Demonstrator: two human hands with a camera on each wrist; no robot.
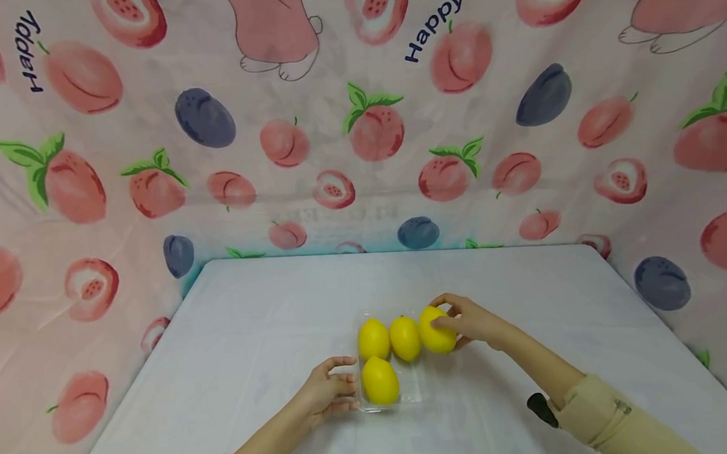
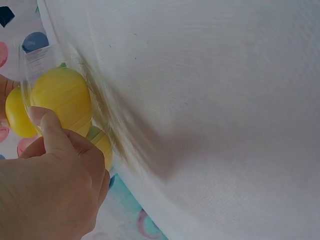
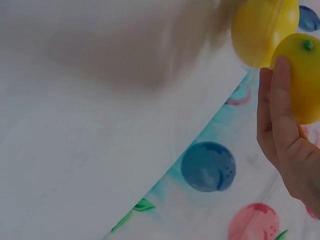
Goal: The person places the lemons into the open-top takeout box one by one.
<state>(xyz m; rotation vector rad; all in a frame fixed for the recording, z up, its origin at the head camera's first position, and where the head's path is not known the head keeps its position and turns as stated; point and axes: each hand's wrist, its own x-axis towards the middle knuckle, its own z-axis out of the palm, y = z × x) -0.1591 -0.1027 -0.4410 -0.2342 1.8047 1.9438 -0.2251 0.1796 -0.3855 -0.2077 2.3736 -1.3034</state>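
A clear plastic container (image 1: pixel 410 387) sits on the white table with three yellow lemons in it: one at back left (image 1: pixel 373 340), one beside it (image 1: pixel 405 338) and one at front left (image 1: pixel 380 380). My right hand (image 1: pixel 474 324) holds another lemon (image 1: pixel 438 330) at the container's back right, thumb across its front. A green tip shows on this held lemon (image 3: pixel 307 75) in the right wrist view. My left hand (image 1: pixel 331 391) is at the container's left wall, fingers spread and reaching to it. In the left wrist view its fingertips touch the clear wall (image 2: pixel 37 65) by a lemon (image 2: pixel 65 97).
The table (image 1: pixel 269 299) has a white cover. Behind it and at both sides hangs a pink cloth (image 1: pixel 309 101) printed with peaches, plums and rabbits. A black object (image 1: pixel 542 409) shows at the right wrist, beside the beige sleeve (image 1: pixel 615 419).
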